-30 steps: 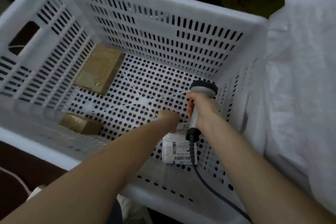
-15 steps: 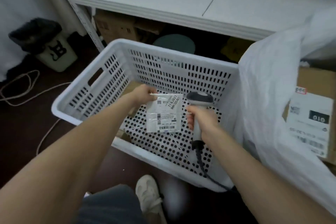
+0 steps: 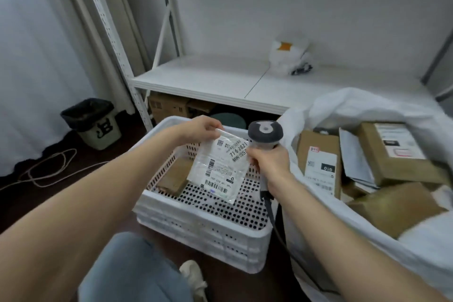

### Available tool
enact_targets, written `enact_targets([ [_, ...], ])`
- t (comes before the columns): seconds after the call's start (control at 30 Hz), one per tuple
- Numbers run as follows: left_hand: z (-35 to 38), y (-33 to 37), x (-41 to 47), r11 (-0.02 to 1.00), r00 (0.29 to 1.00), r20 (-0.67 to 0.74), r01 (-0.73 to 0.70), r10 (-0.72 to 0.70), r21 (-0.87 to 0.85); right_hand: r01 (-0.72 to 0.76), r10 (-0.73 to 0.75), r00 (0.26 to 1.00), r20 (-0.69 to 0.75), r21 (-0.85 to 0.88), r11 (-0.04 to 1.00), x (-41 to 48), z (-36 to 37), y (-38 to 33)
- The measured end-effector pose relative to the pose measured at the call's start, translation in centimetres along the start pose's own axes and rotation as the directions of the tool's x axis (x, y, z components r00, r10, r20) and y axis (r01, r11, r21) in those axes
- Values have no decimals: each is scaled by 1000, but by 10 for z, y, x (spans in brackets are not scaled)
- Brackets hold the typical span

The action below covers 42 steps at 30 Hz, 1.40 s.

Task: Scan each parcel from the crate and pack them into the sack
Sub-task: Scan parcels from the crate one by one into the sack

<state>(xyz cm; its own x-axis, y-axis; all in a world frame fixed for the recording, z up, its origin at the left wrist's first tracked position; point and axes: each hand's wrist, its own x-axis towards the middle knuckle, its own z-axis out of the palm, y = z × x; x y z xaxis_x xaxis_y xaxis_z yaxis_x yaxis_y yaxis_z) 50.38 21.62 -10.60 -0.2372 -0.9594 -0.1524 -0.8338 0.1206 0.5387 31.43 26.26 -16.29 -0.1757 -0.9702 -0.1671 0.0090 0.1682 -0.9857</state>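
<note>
My left hand (image 3: 199,127) pinches the top corner of a flat white parcel (image 3: 220,167) with barcode labels, held above the white perforated crate (image 3: 203,230). My right hand (image 3: 269,160) grips the grey barcode scanner (image 3: 266,135) by its handle, and its fingers touch the parcel's right edge. A brown cardboard parcel (image 3: 175,175) lies inside the crate at the left. To the right stands the white sack (image 3: 367,108), open, with several cardboard parcels (image 3: 318,167) inside.
A white metal shelf (image 3: 220,81) stands behind the crate, with a crumpled white bag (image 3: 291,59) on it and boxes underneath. A bin with a black liner (image 3: 94,124) and a cable (image 3: 49,167) are on the dark floor at left. My knee and shoe show below.
My left hand lifted the white parcel out of the crate bottom and raised it beside the scanner. My view pulled back and up from inside the crate; the right hand now touches the parcel.
</note>
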Motion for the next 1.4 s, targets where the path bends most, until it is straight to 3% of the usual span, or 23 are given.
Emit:
enact_targets([
  [0.1,-5,33,-8,998,998,-30,-62,61,-19,10,-10,998,-66,9,1000,-12,-16,-12],
  [0.17,-4,51,-13,995,989,-122,-87,79,-55,2,0,996,-87,20,1000,-17,-27,-19],
  [0.27,3,69,-19,971,973,-227,-100,49,-217,2,6,996,-92,85,996,-22,-44,-26],
  [0.37,14,76,-26,928,969,-246,-91,-1,-360,7,14,991,-130,162,987,-28,-60,-30],
  [0.53,35,59,-41,893,966,-237,-19,-99,-450,22,36,978,-204,279,960,-33,-84,-33],
  [0.67,44,44,-48,817,976,-189,-25,-104,-576,3,68,978,-197,340,940,-35,-94,-32],
  [0.8,53,47,-52,822,981,-184,-59,-57,-566,10,30,989,-144,268,963,-39,-94,-29],
  [0.97,51,30,-58,816,948,-285,-52,-140,-576,8,23,994,-107,283,959,-59,-100,-26],
  [1.2,56,0,-62,800,921,-284,45,-265,-599,-90,68,983,173,124,988,-101,-90,-2],
  [1.4,69,-9,-65,802,910,-304,50,-283,-595,-69,69,982,179,-5,998,-112,-79,11],
])
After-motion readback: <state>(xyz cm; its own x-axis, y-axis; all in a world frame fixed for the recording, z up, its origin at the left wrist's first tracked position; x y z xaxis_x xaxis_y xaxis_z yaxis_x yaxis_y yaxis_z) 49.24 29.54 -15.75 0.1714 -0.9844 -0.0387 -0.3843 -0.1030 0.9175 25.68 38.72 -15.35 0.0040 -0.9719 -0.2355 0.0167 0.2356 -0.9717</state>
